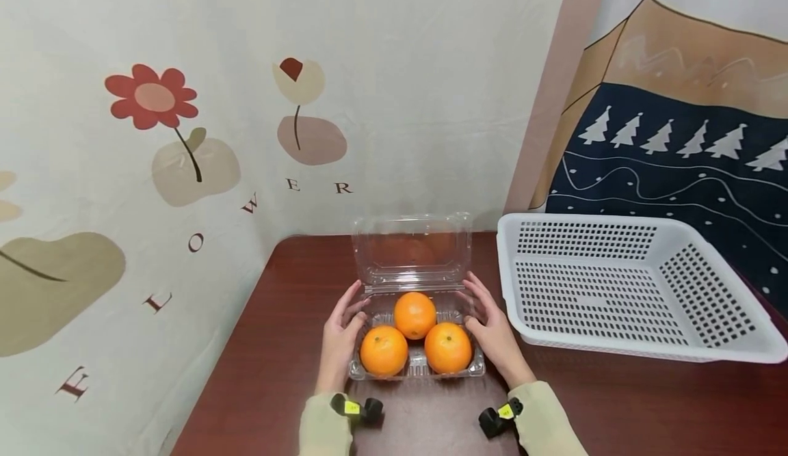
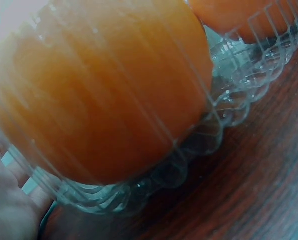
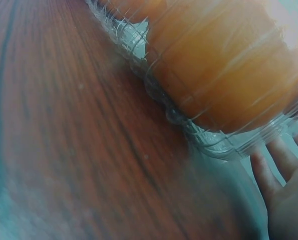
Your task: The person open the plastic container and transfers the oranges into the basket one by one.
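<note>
A clear plastic clamshell box [image 1: 418, 376] lies on the table with its lid [image 1: 412, 247] raised at the back. Three oranges sit inside: one orange [image 1: 415, 315] behind, one orange [image 1: 384, 351] front left, one orange [image 1: 448, 348] front right. My left hand [image 1: 343, 333] holds the box's left side, thumb at the rim and fingers along the outer wall. On the right side my right hand [image 1: 494, 329] holds it likewise. Fingers [image 3: 281, 155] show against the wall in the right wrist view; the left wrist view shows part of the left hand [image 2: 11, 195] beside the box.
A large white perforated plastic basket [image 1: 587, 343] stands on the reddish-brown table [image 1: 271, 346], right of the box. Behind the table hangs a pale cloth [image 1: 425, 87] with printed flowers and letters. A dark panel with white trees [image 1: 671, 162] is behind the basket.
</note>
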`<action>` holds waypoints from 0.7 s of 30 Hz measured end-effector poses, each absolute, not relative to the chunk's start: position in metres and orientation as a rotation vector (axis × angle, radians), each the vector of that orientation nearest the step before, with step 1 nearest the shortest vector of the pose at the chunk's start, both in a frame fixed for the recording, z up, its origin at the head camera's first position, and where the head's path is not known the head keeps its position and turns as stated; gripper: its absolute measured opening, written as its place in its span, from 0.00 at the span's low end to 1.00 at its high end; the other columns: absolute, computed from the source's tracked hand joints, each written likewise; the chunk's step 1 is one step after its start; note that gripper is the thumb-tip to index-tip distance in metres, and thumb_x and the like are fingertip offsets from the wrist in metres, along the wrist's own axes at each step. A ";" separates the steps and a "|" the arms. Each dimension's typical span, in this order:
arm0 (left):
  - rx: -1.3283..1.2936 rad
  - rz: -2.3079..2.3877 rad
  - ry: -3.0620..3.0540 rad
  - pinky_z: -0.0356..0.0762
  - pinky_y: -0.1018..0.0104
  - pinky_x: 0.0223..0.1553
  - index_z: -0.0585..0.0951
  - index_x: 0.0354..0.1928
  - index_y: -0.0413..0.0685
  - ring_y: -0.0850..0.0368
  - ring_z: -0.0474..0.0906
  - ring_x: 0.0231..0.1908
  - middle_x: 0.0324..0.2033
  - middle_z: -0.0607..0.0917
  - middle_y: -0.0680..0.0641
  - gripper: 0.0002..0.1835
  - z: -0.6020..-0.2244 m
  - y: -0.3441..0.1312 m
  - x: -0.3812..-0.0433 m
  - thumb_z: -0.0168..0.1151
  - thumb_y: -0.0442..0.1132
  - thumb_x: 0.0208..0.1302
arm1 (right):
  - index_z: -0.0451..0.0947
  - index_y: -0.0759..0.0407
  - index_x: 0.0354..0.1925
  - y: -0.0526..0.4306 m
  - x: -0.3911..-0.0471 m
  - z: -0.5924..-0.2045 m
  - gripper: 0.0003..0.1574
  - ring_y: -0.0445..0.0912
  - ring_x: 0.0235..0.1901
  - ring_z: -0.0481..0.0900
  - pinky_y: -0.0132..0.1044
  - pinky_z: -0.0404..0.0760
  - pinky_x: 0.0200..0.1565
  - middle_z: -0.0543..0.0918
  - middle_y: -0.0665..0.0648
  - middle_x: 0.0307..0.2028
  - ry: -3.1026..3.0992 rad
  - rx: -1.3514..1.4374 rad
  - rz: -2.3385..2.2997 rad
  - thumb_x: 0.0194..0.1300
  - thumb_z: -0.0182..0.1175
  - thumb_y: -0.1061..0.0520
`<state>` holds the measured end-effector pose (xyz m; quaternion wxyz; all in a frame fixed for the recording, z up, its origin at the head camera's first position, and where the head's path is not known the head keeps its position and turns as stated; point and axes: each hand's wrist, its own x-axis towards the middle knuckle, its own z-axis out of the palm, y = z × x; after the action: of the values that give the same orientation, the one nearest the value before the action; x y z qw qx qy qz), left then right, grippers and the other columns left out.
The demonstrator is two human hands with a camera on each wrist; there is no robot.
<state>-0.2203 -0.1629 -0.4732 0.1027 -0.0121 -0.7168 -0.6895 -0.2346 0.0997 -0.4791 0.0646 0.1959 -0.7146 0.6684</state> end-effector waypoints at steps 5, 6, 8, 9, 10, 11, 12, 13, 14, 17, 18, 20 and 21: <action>-0.020 -2.042 -2.118 0.72 0.70 0.47 0.65 0.63 0.54 0.50 0.68 0.55 0.60 0.67 0.50 0.29 -0.475 -0.163 -0.219 0.47 0.25 0.60 | 0.58 0.68 0.61 0.100 -0.234 -0.479 0.37 0.62 0.57 0.63 0.59 0.61 0.53 0.49 0.60 0.67 -2.171 0.597 2.006 0.51 0.45 0.78; -0.022 -2.045 -2.117 0.71 0.71 0.47 0.64 0.63 0.54 0.50 0.68 0.55 0.61 0.67 0.51 0.29 -0.475 -0.163 -0.219 0.47 0.25 0.60 | 0.59 0.68 0.61 0.100 -0.234 -0.479 0.36 0.62 0.57 0.63 0.59 0.59 0.55 0.49 0.60 0.67 -2.180 0.594 1.998 0.51 0.45 0.78; -0.035 -2.046 -2.108 0.71 0.71 0.47 0.64 0.63 0.53 0.49 0.68 0.55 0.61 0.66 0.52 0.29 -0.475 -0.164 -0.219 0.47 0.24 0.60 | 0.59 0.67 0.61 0.101 -0.234 -0.480 0.36 0.61 0.58 0.63 0.59 0.58 0.56 0.49 0.58 0.67 -2.187 0.592 1.991 0.52 0.46 0.77; -0.043 -2.049 -2.103 0.71 0.71 0.47 0.64 0.63 0.52 0.49 0.68 0.55 0.61 0.66 0.51 0.29 -0.474 -0.164 -0.220 0.47 0.24 0.60 | 0.60 0.65 0.61 0.102 -0.237 -0.484 0.36 0.59 0.58 0.64 0.57 0.59 0.56 0.49 0.56 0.67 -2.193 0.594 1.980 0.52 0.46 0.77; -0.048 -2.050 -2.101 0.71 0.71 0.48 0.64 0.63 0.52 0.48 0.67 0.55 0.61 0.66 0.52 0.29 -0.474 -0.164 -0.221 0.47 0.24 0.60 | 0.60 0.62 0.62 0.102 -0.239 -0.488 0.37 0.56 0.58 0.64 0.56 0.59 0.57 0.49 0.54 0.68 -2.200 0.593 1.969 0.52 0.46 0.76; -0.054 -2.052 -2.098 0.71 0.71 0.48 0.64 0.63 0.52 0.48 0.67 0.55 0.61 0.66 0.51 0.29 -0.474 -0.164 -0.221 0.47 0.24 0.60 | 0.61 0.60 0.62 0.103 -0.241 -0.492 0.37 0.54 0.58 0.65 0.54 0.59 0.57 0.49 0.52 0.68 -2.208 0.589 1.961 0.53 0.47 0.75; -0.058 -2.055 -2.095 0.71 0.71 0.48 0.64 0.63 0.51 0.48 0.67 0.55 0.61 0.66 0.51 0.29 -0.474 -0.164 -0.221 0.47 0.24 0.60 | 0.61 0.58 0.62 0.104 -0.243 -0.495 0.37 0.52 0.58 0.65 0.53 0.60 0.57 0.49 0.50 0.68 -2.217 0.583 1.954 0.53 0.47 0.75; -0.062 -2.057 -2.091 0.71 0.71 0.48 0.64 0.63 0.51 0.48 0.67 0.55 0.61 0.66 0.51 0.29 -0.474 -0.164 -0.222 0.47 0.24 0.60 | 0.62 0.56 0.62 0.104 -0.244 -0.498 0.37 0.50 0.58 0.65 0.53 0.60 0.57 0.49 0.48 0.68 -2.222 0.580 1.953 0.53 0.47 0.75; -0.070 -2.056 -2.089 0.71 0.71 0.48 0.64 0.63 0.51 0.47 0.67 0.55 0.61 0.66 0.50 0.29 -0.474 -0.164 -0.222 0.47 0.24 0.60 | 0.62 0.55 0.62 0.105 -0.246 -0.501 0.37 0.49 0.58 0.65 0.52 0.59 0.58 0.49 0.47 0.67 -2.227 0.576 1.952 0.53 0.47 0.74; -0.104 -2.052 -2.079 0.71 0.71 0.47 0.64 0.63 0.50 0.46 0.67 0.55 0.61 0.65 0.48 0.28 -0.477 -0.165 -0.223 0.47 0.24 0.61 | 0.62 0.58 0.62 0.104 -0.243 -0.494 0.36 0.52 0.58 0.65 0.55 0.58 0.58 0.49 0.50 0.68 -2.233 0.574 1.956 0.53 0.47 0.75; -0.118 -2.047 -2.078 0.71 0.71 0.47 0.63 0.64 0.49 0.45 0.67 0.55 0.62 0.65 0.47 0.28 -0.478 -0.165 -0.223 0.47 0.24 0.61 | 0.61 0.60 0.61 0.103 -0.241 -0.491 0.36 0.54 0.58 0.64 0.56 0.57 0.57 0.49 0.52 0.68 -2.232 0.576 1.956 0.53 0.47 0.75; -0.136 -2.046 -2.074 0.71 0.72 0.47 0.63 0.64 0.49 0.45 0.67 0.55 0.62 0.65 0.47 0.28 -0.479 -0.165 -0.223 0.47 0.24 0.61 | 0.61 0.64 0.61 0.102 -0.238 -0.485 0.35 0.58 0.58 0.64 0.58 0.56 0.57 0.48 0.56 0.68 -2.226 0.584 1.955 0.53 0.46 0.76; -0.141 -2.044 -2.075 0.71 0.72 0.47 0.63 0.64 0.48 0.45 0.67 0.55 0.62 0.65 0.46 0.28 -0.479 -0.165 -0.223 0.47 0.24 0.61 | 0.61 0.65 0.61 0.101 -0.237 -0.483 0.35 0.59 0.58 0.64 0.59 0.56 0.57 0.48 0.58 0.68 -2.227 0.586 1.952 0.53 0.46 0.76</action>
<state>-0.2232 -0.1654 -0.4792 0.1124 -0.0479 -0.7070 -0.6965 -0.2369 0.1014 -0.4827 0.0613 0.1939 -0.7363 0.6454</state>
